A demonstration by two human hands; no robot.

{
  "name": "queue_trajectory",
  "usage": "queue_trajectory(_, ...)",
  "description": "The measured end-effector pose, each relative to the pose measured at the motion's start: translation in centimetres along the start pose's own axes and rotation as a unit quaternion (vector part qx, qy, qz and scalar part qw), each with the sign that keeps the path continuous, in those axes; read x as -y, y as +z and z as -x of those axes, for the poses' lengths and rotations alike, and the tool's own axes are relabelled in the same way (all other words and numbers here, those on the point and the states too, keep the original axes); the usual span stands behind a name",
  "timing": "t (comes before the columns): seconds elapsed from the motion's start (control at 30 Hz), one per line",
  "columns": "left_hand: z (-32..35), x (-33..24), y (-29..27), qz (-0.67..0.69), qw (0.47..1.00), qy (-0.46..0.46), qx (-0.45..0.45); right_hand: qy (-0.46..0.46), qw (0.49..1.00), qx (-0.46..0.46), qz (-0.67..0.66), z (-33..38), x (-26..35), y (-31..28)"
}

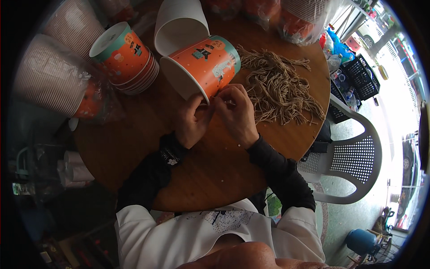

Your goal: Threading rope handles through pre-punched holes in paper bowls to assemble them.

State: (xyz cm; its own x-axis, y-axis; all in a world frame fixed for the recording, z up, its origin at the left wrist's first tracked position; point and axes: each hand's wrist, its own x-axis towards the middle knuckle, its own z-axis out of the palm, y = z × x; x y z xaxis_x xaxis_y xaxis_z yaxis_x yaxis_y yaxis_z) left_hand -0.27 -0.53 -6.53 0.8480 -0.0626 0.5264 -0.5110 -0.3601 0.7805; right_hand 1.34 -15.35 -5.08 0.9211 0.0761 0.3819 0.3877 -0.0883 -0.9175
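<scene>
An orange and teal paper bucket (208,60) with cartoon figures lies tilted on its side, its white mouth toward the lower left. My left hand (192,123) is closed at the lower rim of this bucket, fingers at its edge. Close beside it, my right hand (238,112) pinches against the bucket's side near the rim; whatever is between those fingertips is too small to make out. A loose heap of brown twisted cords (282,87) spreads to the right of my right hand. Behind the orange bucket, a plain white paper bucket (181,27) rests with its opening facing me.
Nested orange buckets (127,58) stand upside down at the left, beside plastic-wrapped stacks (51,76). More wrapped buckets (304,20) line the far edge of the round wooden table (210,179). A grey plastic chair (351,154) and black crates (358,78) are at the right.
</scene>
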Motion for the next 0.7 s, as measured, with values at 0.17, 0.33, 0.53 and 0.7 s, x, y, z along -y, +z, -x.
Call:
queue_trajectory(0.17,-0.1,0.0,-0.4,-0.016,1.0,0.019,0.016,-0.026,0.999,0.0,0.028,0.1,0.1,-0.1)
queue_trajectory(0.33,-0.5,0.6,-0.7,-0.011,1.0,-0.012,-0.003,-0.007,0.999,0.03,0.038,0.3,-0.1,-0.3)
queue_trajectory(0.53,-0.6,1.0,-1.1,-0.044,0.999,-0.011,-0.007,-0.102,0.909,0.143,0.378,-3.6,-5.6,-5.7)
queue_trajectory(0.7,-0.3,3.5,-1.3,0.04,0.997,-0.067,-0.003,-0.118,0.879,-0.004,0.462,-9.6,-10.7,-12.2)
